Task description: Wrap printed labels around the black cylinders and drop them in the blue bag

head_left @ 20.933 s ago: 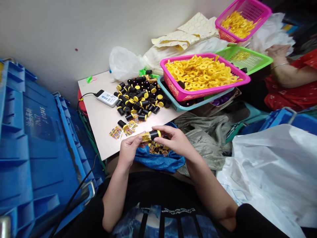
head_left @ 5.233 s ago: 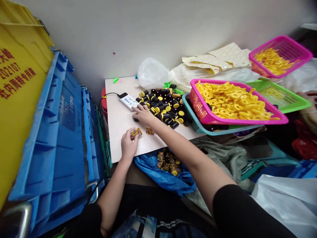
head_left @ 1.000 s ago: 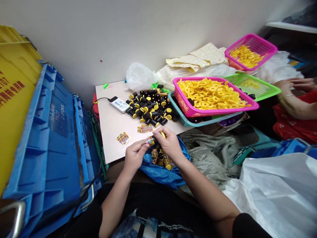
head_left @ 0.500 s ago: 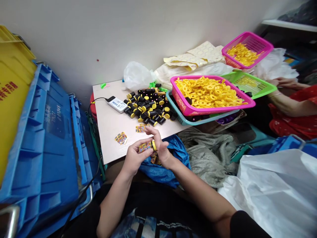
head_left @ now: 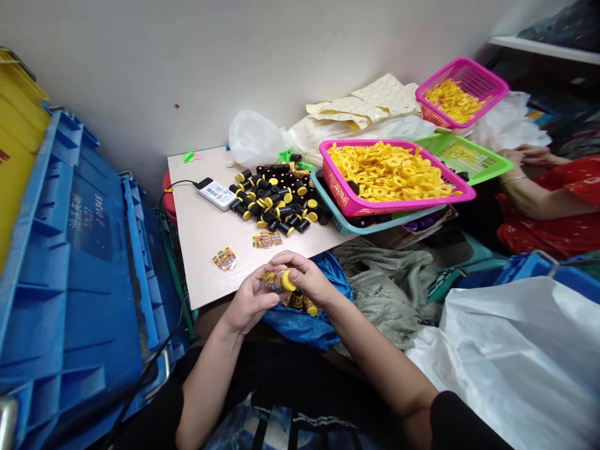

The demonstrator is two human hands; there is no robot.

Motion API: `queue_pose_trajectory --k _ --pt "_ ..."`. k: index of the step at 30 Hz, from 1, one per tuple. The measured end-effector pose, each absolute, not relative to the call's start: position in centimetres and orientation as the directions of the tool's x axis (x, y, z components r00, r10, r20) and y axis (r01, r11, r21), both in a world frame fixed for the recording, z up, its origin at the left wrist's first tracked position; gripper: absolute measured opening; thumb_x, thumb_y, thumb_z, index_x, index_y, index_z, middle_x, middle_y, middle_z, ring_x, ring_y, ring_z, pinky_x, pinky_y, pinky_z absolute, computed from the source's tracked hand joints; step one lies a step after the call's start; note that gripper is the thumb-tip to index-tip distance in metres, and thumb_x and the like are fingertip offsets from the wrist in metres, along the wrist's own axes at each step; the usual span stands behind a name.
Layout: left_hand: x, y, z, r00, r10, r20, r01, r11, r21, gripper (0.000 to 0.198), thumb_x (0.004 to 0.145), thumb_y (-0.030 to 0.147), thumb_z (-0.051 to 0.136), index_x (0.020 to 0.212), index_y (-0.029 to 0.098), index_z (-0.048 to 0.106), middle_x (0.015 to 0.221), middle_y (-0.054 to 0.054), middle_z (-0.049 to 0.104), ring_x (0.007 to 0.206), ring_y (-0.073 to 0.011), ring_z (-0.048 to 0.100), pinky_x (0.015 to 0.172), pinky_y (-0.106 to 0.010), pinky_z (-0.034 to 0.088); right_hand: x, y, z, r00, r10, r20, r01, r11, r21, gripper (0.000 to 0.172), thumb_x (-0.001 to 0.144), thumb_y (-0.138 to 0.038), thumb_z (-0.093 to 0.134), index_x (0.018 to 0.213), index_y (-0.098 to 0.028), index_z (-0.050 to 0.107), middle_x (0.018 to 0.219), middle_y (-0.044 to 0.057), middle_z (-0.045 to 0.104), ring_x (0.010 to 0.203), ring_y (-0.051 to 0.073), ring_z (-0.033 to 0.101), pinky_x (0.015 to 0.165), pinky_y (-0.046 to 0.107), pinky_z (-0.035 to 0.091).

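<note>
Both hands are at work on one small labelled cylinder (head_left: 273, 282) with a yellow end cap (head_left: 289, 281), held in the air just past the near edge of the bench (head_left: 201, 253) and above a crumpled blue bag (head_left: 300, 330). The left hand (head_left: 247, 301) has its grip closed around the printed body, cradling it from below, while the right hand (head_left: 307, 279) grips from above, its fingertips (head_left: 285, 271) over the capped end. The step in hand is this one piece, held between both hands with the printed wrap on its body. More printed labels (head_left: 224, 259) lie in two small groups (head_left: 267, 240) on the bench near its front edge, and a heap of black cylinders with yellow ends (head_left: 274, 200) sits toward the bench's back edge. Finished-looking wrapped cylinders (head_left: 300, 304) rest on the blue bag directly below the hands. Beyond the bench's right edge, a pink basket (head_left: 349, 201) of yellow rings (head_left: 389, 172) sits on a teal tray (head_left: 330, 209), and a co-worker's hands (head_left: 525, 156) rest near a green basket (head_left: 487, 165).
</note>
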State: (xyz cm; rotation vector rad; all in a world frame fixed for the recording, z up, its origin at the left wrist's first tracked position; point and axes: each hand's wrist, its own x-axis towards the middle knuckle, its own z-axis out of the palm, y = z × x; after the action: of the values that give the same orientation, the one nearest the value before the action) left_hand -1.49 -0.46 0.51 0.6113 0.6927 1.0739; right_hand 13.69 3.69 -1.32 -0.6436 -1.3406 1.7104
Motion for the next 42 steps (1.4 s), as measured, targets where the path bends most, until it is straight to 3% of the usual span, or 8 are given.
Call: queue_pose_trajectory --k 15,18,21,23,26,30,35,42 --pt "-0.1 -0.7 -1.1 0.268 0.939 -0.216 -0.412 0.314 0.855 0.035 0.051 0.021 0.086 0.082 0.017 0.071 0.086 -0.001 0.071 0.077 -0.0134 0.064 0.071 -0.022 0.049 15.1 3.4 -3.9 -0.530 0.818 0.224 -0.424 -0.027 -0.905 0.044 0.068 -0.060 0.070 0.095 -0.026 0.062 0.100 0.004 0.052 0.099 0.018 0.053 0.093 0.037 0.041" --pt "1.7 -1.1 -1.8 0.367 0.907 -0.204 -0.296 0.322 0.899 0.038 0.057 0.030 0.083 0.092 0.017 0.070 0.094 -0.005 0.072 0.086 -0.0198 0.067 0.080 -0.031 0.052 18.4 4.4 -2.9 -0.708 0.688 0.159 -0.261 -0.047 -0.964 0.049 0.065 -0.060 0.073 0.097 -0.024 0.062 0.103 0.004 0.054 0.100 0.020 0.055 0.092 0.037 0.043" --pt "3.4 -1.2 -2.8 0.407 0.902 -0.144 0.068 0.127 0.990 0.055 0.061 0.037 0.080 0.111 0.021 0.067 0.115 -0.009 0.067 0.108 -0.0283 0.061 0.095 -0.042 0.047 21.7 6.4 -1.7 -0.752 0.659 -0.024 0.106 0.085 -0.991 0.050 0.073 -0.059 0.066 0.107 -0.022 0.063 0.113 0.009 0.058 0.111 0.024 0.054 0.093 0.039 0.043" --pt "3.2 -0.7 -3.4 0.364 0.929 -0.067 0.301 -0.049 0.952 0.064 0.062 0.038 0.079 0.122 0.024 0.062 0.129 -0.009 0.060 0.122 -0.0292 0.052 0.104 -0.043 0.040 22.5 7.9 -1.3 -0.554 0.830 -0.070 0.370 0.170 -0.913 0.042 0.081 -0.052 0.059 0.107 -0.020 0.064 0.113 0.010 0.061 0.107 0.024 0.056 0.089 0.038 0.045" --pt "0.7 0.7 -4.0 0.283 0.959 -0.021 0.448 -0.113 0.887 0.040 0.079 0.036 0.064 0.117 0.024 0.064 0.116 -0.006 0.068 0.106 -0.0218 0.062 0.095 -0.036 0.047 20.6 10.1 -1.4 -0.297 0.952 0.078 0.607 0.251 -0.754 0.026 0.084 -0.039 0.055 0.096 -0.019 0.066 0.097 0.008 0.066 0.088 0.022 0.059 0.081 0.037 0.046" --pt "-4.1 3.4 -4.5 0.047 0.986 0.159 0.702 -0.146 0.697 0.022 0.088 0.025 0.053 0.101 0.020 0.069 0.101 -0.006 0.071 0.094 -0.0210 0.063 0.089 -0.036 0.048 15.1 12.7 -1.7 -0.399 0.871 0.288 0.736 0.491 -0.466 0.019 0.087 -0.023 0.052 0.092 -0.019 0.070 0.094 0.009 0.067 0.093 0.023 0.053 0.086 0.038 0.040" --pt "-5.4 6.8 -5.3 0.035 0.967 0.252 0.910 -0.135 0.393 0.026 0.088 0.027 0.053 0.107 0.020 0.069 0.106 -0.009 0.068 0.100 -0.0273 0.054 0.088 -0.040 0.044 10.2 15.4 -2.1 -0.541 0.808 0.233 0.813 0.573 -0.102 0.042 0.089 -0.015 0.044 0.128 -0.023 0.056 0.131 0.014 0.050 0.111 0.031 0.039 0.086 0.044 0.031" --pt "-4.6 6.4 -5.0 0.209 0.975 0.071 0.914 -0.220 0.339 0.044 0.071 0.039 0.073 0.110 0.021 0.064 0.117 -0.010 0.062 0.107 -0.0301 0.052 0.091 -0.043 0.041 10.1 17.2 -1.6 -0.593 0.790 0.157 0.785 0.610 -0.105 0.041 0.089 -0.011 0.039 0.127 -0.016 0.053 0.118 0.018 0.055 0.108 0.032 0.042 0.088 0.047 0.029"
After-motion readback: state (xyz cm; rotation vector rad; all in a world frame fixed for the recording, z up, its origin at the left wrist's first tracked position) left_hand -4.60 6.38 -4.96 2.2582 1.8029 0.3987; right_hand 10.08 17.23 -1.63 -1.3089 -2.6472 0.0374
